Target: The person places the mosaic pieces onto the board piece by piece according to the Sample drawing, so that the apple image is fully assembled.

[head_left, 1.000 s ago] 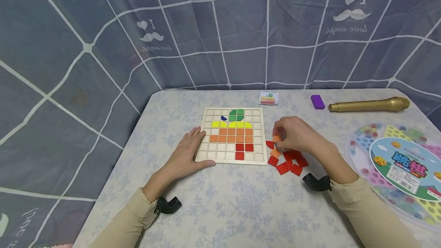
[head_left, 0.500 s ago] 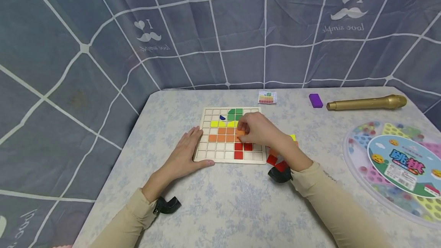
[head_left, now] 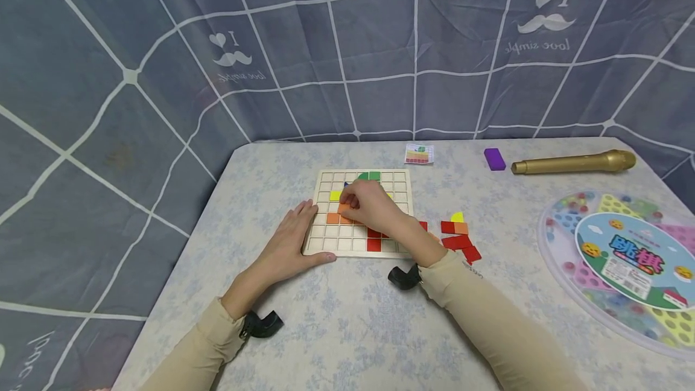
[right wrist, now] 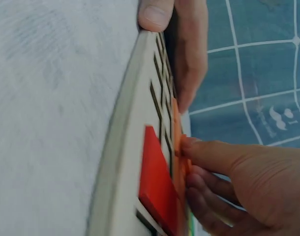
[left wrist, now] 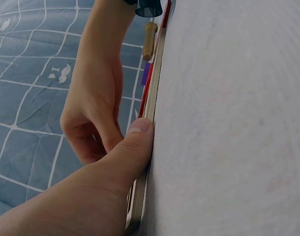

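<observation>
A square wooden grid board (head_left: 331, 244) lies on the table with green, yellow, orange and red tiles set in its cells. My left hand (head_left: 291, 239) rests at its lower left corner, thumb along the front edge and fingers along the left side. Over the left part of the board, my right hand (head_left: 374, 205) pinches an orange tile (head_left: 344, 207) at the orange rows. In the right wrist view, thumb and fingers hold that tile close to the board, beyond a red tile (right wrist: 156, 182). The right hand covers part of the pattern.
Loose red, orange and yellow tiles (head_left: 457, 242) lie right of the board, partly behind the right forearm. A small pattern card (head_left: 419, 154), a purple block (head_left: 495, 159) and a gold microphone (head_left: 572, 163) are at the back. A round board-game case (head_left: 624, 264) stands at the right.
My right hand has picked up an orange tile from the loose pile and carried it left across the board to the orange rows. The left hand has stayed in place.
</observation>
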`<state>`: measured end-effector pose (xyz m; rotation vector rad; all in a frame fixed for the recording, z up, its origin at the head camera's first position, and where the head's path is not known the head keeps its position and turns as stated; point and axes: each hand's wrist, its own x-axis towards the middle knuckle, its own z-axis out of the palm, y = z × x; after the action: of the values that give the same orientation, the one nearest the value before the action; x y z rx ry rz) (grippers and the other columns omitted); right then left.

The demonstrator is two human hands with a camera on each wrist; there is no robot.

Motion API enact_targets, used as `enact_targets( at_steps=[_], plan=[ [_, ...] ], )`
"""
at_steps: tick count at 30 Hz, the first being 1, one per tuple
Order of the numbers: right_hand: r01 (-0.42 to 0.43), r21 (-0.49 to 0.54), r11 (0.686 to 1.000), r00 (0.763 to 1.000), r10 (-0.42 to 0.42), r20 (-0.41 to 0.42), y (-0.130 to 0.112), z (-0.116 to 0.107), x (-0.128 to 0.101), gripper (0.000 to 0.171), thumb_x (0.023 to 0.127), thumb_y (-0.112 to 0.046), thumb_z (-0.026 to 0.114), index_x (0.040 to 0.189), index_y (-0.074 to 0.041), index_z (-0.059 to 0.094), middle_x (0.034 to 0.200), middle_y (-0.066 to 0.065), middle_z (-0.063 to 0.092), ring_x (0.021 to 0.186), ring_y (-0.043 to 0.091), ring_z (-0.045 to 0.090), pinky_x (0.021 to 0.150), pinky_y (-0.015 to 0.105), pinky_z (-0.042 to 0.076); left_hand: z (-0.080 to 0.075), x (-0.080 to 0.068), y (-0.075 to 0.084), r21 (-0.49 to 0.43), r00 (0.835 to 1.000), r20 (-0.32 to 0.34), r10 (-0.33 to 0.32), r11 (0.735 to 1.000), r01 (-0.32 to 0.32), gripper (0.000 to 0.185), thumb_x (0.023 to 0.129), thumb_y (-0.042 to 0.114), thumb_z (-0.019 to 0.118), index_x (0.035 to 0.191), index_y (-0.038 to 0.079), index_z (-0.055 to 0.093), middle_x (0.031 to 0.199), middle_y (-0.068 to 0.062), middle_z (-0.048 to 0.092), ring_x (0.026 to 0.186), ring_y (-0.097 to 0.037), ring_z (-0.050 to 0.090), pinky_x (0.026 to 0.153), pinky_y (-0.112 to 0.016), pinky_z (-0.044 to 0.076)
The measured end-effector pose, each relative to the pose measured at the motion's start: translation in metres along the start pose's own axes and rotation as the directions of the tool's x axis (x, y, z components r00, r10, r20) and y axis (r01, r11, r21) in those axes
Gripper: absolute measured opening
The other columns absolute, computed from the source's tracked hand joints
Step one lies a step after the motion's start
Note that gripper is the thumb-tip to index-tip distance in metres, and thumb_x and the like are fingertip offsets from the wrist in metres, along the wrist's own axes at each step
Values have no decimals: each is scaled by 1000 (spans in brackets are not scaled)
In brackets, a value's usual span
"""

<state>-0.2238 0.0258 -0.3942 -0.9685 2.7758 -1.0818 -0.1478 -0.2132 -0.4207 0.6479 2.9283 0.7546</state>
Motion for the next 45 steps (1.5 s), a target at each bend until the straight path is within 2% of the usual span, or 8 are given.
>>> enact_targets(
  at_steps=[6,13,18,21,25,32,38,45],
  plan=[
    [11,22,1000,998,-10,-61,-2,13,8,12,91,-11,85,100,-4,80,91,7,72,82,16,65,74,25,56,0,1,-1,8,1000,-1,5,1000,-5,114,86,56,82,166,0,24,174,-21,20,164,-35,13,135,-52,11],
    [0,35,999,996,3,-92,-6,20,10,6,92,-10,83,96,-6,82,92,5,75,81,15,69,73,23,58,0,0,-1,12,1000,3,0,1000,0,114,86,56,82,166,0,24,175,-20,20,164,-34,12,135,-51,11],
    [-26,28,999,993,29,-118,-10,22,9,1,93,-7,81,93,-7,82,92,6,74,84,17,69,75,27,59,0,0,-1,-1,1000,8,-4,1000,4,114,86,56,82,167,0,23,175,-19,19,165,-33,11,135,-51,10],
    [-40,13,999,991,42,-125,-11,23,7,4,94,-5,79,93,-7,83,92,7,74,85,19,69,77,30,59,0,0,-1,-9,1000,6,-2,1000,2,114,86,55,83,167,0,23,175,-19,19,165,-34,11,135,-51,10],
    [-19,-23,1000,993,17,-113,-11,20,2,5,94,-4,79,96,-5,82,95,8,75,89,21,70,80,32,61,0,0,0,-5,1000,1,6,1000,-6,114,86,54,83,166,-1,24,175,-20,20,164,-34,12,135,-52,11],
    [-14,-7,1000,996,14,-92,-4,-4,-21,10,95,-10,77,101,-4,81,97,7,72,87,19,67,78,31,59,0,0,0,-1,1000,-12,14,1000,-14,114,85,53,84,166,-2,24,174,-22,21,164,-36,14,135,-53,12],
    [-96,-7,995,994,95,-59,10,-34,-48,17,95,-14,78,108,-4,81,103,8,74,92,24,67,83,39,59,2,0,-1,-3,1000,-12,12,1000,-12,115,85,54,83,166,-2,24,174,-22,20,164,-37,14,135,-53,11],
    [-199,-28,980,980,198,-18,25,-62,-84,30,91,-17,84,117,-4,79,109,12,74,99,31,69,90,47,61,3,0,-1,8,999,-24,21,1000,-21,115,84,54,84,165,-2,25,174,-22,22,163,-38,15,134,-55,13]
  ],
)
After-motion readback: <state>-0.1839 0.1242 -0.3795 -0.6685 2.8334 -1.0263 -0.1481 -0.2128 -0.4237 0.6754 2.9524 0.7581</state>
